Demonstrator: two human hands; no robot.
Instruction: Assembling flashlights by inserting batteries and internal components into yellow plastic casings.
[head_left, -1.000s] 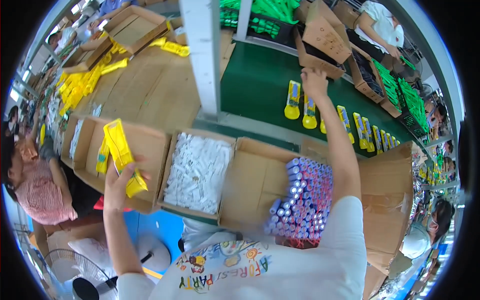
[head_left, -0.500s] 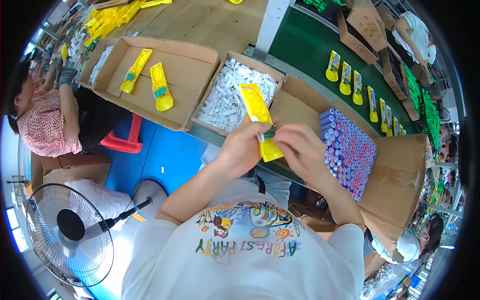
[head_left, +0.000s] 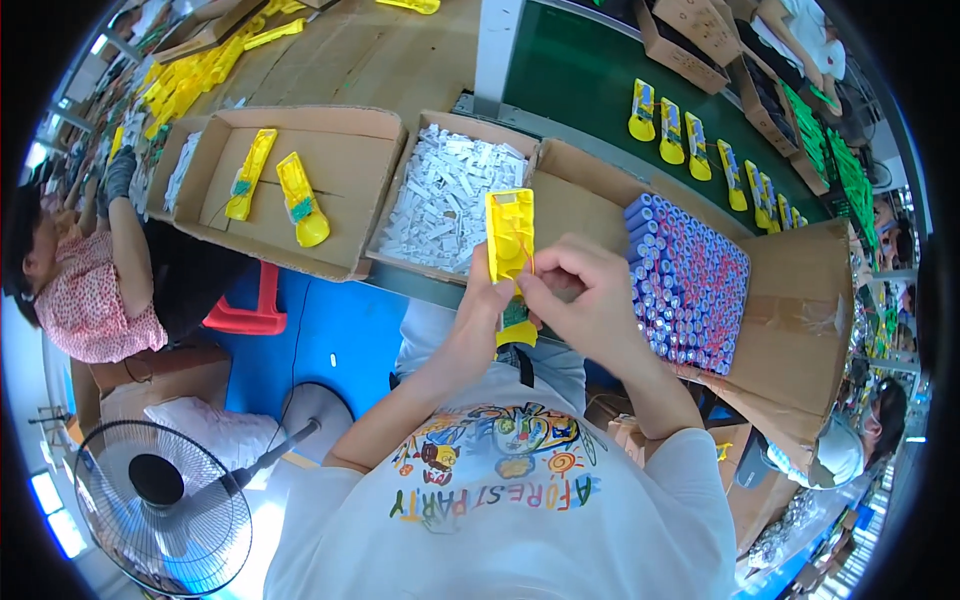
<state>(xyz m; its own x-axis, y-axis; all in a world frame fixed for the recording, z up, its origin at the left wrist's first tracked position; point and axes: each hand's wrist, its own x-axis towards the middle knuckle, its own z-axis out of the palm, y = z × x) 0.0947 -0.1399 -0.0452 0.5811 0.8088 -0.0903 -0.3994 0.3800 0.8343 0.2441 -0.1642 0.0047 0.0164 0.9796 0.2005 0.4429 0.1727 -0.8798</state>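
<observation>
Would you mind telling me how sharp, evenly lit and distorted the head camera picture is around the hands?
In the head view, the left hand and right hand holding the yellow plastic casing are sharp and evenly lit, without glare; fisheye distortion bends the open cardboard box edges and green conveyor belt toward the rim, beyond which the corners are black; the lower left looks washed out near the standing fan.

- Yellow plastic shell [head_left: 509,236]: long, flat, w/ rounded moulded recesses on the open inner face. It stands nearly upright, upper end toward the boxes, lower end [head_left: 516,333] showing below the fingers.
- Thin orange wire runs down the shell's inner face, approx. along the middle.
- Shell is held in mid-air in front of the chest, above the table edge, between both hands.
</observation>
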